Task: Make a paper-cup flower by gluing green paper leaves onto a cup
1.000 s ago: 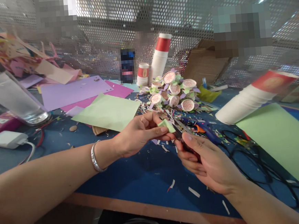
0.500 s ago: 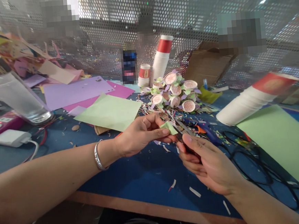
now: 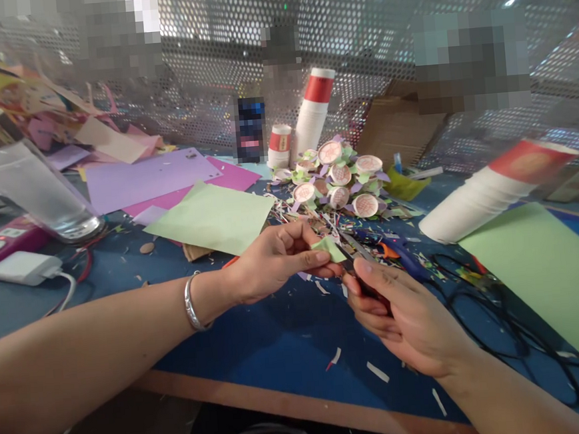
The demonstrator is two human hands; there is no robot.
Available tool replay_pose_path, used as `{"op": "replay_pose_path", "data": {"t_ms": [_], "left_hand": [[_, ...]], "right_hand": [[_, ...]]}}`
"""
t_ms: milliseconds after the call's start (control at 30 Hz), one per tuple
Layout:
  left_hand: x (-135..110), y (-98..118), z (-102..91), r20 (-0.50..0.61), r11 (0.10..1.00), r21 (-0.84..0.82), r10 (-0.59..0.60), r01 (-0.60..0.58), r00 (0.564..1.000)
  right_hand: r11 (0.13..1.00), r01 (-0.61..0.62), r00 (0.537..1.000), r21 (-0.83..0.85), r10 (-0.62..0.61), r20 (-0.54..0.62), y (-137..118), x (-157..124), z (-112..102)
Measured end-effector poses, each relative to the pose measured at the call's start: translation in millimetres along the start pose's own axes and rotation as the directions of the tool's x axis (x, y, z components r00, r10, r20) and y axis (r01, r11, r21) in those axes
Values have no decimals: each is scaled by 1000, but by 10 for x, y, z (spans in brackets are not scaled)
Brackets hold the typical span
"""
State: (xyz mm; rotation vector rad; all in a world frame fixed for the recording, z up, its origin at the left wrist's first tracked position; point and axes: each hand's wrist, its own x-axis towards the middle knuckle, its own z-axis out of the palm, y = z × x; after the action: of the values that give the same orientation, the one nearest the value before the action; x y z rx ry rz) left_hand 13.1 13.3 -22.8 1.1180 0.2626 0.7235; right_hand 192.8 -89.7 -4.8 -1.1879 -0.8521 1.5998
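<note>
My left hand [image 3: 273, 264] pinches a small piece of light green paper [image 3: 330, 246] between thumb and fingers. My right hand [image 3: 410, 318] is wrapped round a pair of scissors [image 3: 347, 262], whose dark handles are mostly covered by the fingers. The scissor blades meet the right edge of the green piece; whether they are cutting into it I cannot tell. Just beyond both hands stands a cluster of paper-cup bottoms [image 3: 339, 197] with green and purple paper bits attached. A larger light green sheet [image 3: 214, 216] lies behind my left wrist.
Stacked paper cups [image 3: 492, 191] lean at the right over another green sheet [image 3: 549, 277]. A black cable [image 3: 509, 327] coils nearby. Blue-and-orange scissors [image 3: 407, 261] lie among paper scraps. At left are a glass of water [image 3: 51, 189] and a power strip [image 3: 8, 240].
Hardly anything differs. Both hands keep their places, with the green piece and scissors shifted only very slightly.
</note>
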Motion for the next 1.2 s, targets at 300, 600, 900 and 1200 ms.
{"op": "replay_pose_path", "data": {"t_ms": [300, 600, 900, 1200], "left_hand": [[-8, 2, 35, 1, 999, -33, -18, 18, 1000], [-15, 18, 24, 2, 997, 44, -58, 58, 998], [-21, -4, 19, -2, 994, 69, -82, 82, 997], [-22, -19, 23, -1, 996, 45, -75, 75, 997]], "right_hand": [[1000, 13, 1000, -8, -13, -19, 3, -9, 7], [999, 32, 999, -39, -34, -32, -6, -6, 19], [996, 41, 998, -78, -44, -38, -8, 11, 25], [994, 53, 996, -95, -59, -60, -1, 16, 19]]}}
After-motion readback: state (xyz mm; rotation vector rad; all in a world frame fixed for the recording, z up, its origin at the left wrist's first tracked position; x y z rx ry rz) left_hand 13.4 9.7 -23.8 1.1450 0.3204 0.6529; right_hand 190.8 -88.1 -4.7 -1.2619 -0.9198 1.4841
